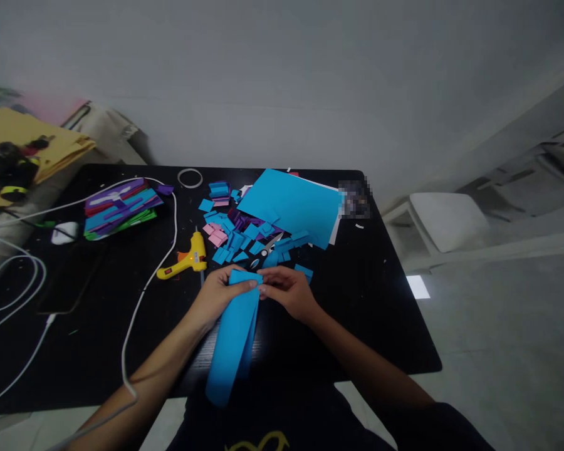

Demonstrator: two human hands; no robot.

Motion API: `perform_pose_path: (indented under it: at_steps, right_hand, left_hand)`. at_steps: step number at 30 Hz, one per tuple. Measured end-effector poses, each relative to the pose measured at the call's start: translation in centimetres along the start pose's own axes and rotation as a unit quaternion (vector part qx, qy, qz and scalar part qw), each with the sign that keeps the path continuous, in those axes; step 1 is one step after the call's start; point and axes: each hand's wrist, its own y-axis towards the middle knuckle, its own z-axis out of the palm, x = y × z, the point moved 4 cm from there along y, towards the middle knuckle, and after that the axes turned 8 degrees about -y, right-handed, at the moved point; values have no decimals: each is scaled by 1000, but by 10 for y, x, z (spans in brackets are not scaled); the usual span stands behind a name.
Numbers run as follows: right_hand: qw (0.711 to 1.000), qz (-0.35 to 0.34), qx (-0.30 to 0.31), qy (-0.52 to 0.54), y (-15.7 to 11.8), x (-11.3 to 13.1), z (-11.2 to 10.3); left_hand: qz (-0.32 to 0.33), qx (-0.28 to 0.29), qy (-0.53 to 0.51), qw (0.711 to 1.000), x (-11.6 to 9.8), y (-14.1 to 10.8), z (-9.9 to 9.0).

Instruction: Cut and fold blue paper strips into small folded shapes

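A long blue paper strip (230, 332), doubled over into a loop, hangs toward me at the table's front. My left hand (223, 289) pinches its upper end, thumb across the face. At the strip's top right corner, my right hand (289, 289) has its thumb and fingertips closed on the edge. Beyond my hands lie scissors (264, 253), partly covered by small blue paper pieces (237, 240). A yellow hot glue gun (188, 257) rests on its side left of my hands.
Large blue sheets (289, 203) lie at the back of the black table (348, 313). A stack of coloured paper (122, 210), a white cable (143, 291), a phone (70, 282) and a white case (64, 233) are on the left. A white stool (446, 216) stands to the right.
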Motion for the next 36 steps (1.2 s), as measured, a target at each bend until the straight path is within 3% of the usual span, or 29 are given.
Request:
perform_pose_path:
  at_steps: [10,15,22,28,36]
  right_hand:
    - [1000,-16,-7,-12,0,9,-1]
    - [1000,-24,8,-2,-2,13,1]
    - [999,-20,29,-19,-6,18,2]
    - [999,-25,39,-20,-5,18,2]
    - [998,-36,33,-49,-4,17,3]
  left_hand:
    - [-9,15,3,1000,-10,-2,2]
    - [-39,51,5,998,-15,-1,2]
    - [-59,63,60,994,-18,0,-5]
    - [-14,88,99,991,-26,-4,-2]
    - [11,77,128,989,-29,-5,-1]
